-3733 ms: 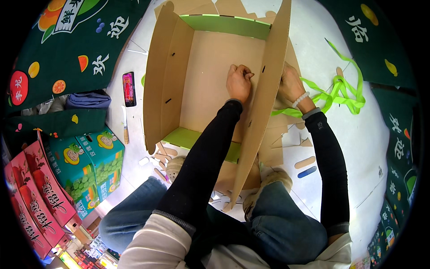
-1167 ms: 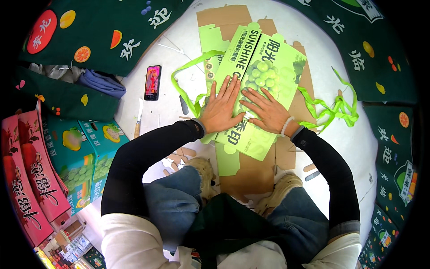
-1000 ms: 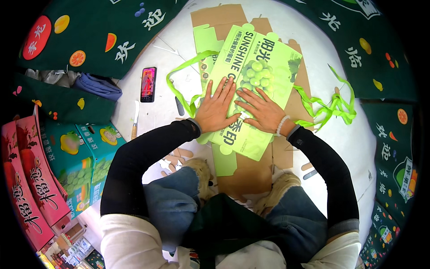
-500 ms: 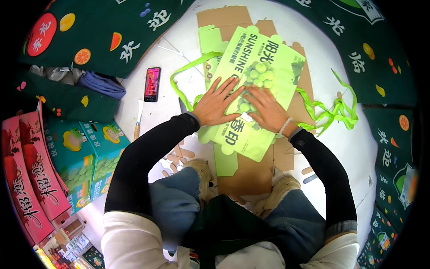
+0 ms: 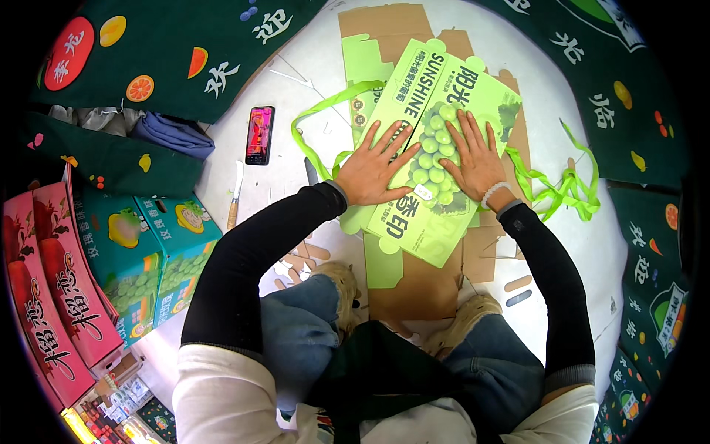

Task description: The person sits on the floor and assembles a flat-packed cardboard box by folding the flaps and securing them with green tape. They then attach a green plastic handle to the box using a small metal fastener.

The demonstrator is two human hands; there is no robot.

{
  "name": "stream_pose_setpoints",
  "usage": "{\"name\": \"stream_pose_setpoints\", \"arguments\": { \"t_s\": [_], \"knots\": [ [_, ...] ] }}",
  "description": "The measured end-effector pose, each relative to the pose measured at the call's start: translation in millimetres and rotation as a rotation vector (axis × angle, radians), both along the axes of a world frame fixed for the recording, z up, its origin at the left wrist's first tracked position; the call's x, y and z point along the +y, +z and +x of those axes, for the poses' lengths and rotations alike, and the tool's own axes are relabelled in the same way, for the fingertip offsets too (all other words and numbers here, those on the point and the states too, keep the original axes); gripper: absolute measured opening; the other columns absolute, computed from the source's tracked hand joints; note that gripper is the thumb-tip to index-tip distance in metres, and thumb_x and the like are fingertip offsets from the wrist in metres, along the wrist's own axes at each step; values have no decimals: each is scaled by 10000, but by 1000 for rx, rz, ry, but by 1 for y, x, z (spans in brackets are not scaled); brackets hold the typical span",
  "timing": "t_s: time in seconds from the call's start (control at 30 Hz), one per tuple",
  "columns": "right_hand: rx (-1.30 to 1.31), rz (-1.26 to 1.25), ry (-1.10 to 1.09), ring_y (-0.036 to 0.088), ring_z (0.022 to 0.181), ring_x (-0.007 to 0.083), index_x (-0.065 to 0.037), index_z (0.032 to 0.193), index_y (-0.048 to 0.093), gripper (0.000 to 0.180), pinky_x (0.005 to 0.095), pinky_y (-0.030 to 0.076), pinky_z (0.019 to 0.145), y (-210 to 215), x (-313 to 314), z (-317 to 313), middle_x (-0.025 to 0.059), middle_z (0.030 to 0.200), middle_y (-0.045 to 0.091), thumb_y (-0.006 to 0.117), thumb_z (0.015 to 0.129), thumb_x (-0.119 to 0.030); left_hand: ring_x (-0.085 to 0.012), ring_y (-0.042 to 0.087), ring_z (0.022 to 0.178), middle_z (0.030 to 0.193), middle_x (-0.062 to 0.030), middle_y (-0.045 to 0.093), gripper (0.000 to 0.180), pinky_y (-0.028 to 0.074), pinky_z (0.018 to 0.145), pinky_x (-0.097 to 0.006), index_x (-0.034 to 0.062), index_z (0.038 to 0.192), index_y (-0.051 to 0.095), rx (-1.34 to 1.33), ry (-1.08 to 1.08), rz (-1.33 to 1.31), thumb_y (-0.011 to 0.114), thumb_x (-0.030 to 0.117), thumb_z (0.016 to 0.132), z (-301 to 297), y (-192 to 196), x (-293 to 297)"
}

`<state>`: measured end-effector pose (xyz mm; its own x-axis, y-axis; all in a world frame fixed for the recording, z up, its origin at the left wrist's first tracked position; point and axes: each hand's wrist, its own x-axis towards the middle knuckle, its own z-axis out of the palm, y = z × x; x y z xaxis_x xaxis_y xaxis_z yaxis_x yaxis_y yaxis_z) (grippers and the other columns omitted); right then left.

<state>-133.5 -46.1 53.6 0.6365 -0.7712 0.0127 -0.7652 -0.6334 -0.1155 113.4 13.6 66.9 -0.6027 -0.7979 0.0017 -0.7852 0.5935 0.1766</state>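
A flattened light-green carton [image 5: 414, 231] printed with grapes lies askew in front of me. My left hand [image 5: 373, 169] rests flat on its left part, fingers spread. On the printed grapes and to their right lies my right hand [image 5: 475, 159], also flat with fingers apart. Neither hand grips anything. Beneath the carton are brown cardboard pieces [image 5: 414, 296] and another green panel [image 5: 361, 63], mostly covered. A green ribbon [image 5: 302, 140] loops out at the left of the carton, and a tangled green ribbon [image 5: 566, 185] lies to the right.
Left of the carton lie a phone [image 5: 259, 135] and a wooden-handled knife [image 5: 235, 196]. Teal boxes [image 5: 148, 244] and red boxes [image 5: 63, 281] stand at the far left. Dark green printed cloths [image 5: 170, 59] hang around the floor. Small cardboard scraps [image 5: 303, 259] lie near my left shoe [image 5: 342, 288].
My right hand has slid right and up over the carton, away from my left hand, with its fingers spreading. More of the printed grapes shows. The whole view has shifted slightly.
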Motion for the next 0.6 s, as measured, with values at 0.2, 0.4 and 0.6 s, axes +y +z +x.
{"name": "stream_pose_setpoints", "arguments": {
  "t_s": [0.2, 0.4, 0.6],
  "knots": [
    [-29, -22, 7, 128, 1413, 257, -127, 1429, 297, 627, 487, 101, 1133, 1, -2, -1, 107, 1523, 168, 424, 923, -473, -357, 147, 1399, 1494, -206, 198, 768, 92, 1116, -546, 93, 1444, 268, 0, -5, -22, 428, 574, 867, 0, 1, 0],
    [-91, -33, 15, 153, 1406, 269, -133, 1420, 312, 615, 486, 123, 1126, 1, -2, -2, 110, 1512, 197, 464, 912, -446, -359, 147, 1398, 1491, -220, 192, 806, 84, 1115, -546, 100, 1449, 254, 7, -24, -49, 422, 617, 855, 2, -1, 0],
    [-547, 53, -245, 214, 1338, 406, -8, 1411, 248, 752, 473, 182, 1107, -2, 38, -19, 258, 1443, 235, 657, 831, -260, -403, 239, 1350, 1461, -287, 149, 1094, 251, 1085, -460, -7, 1453, 76, 397, 533, 329, 676, 564, 737, 11, 1, 14]
  ]
}}
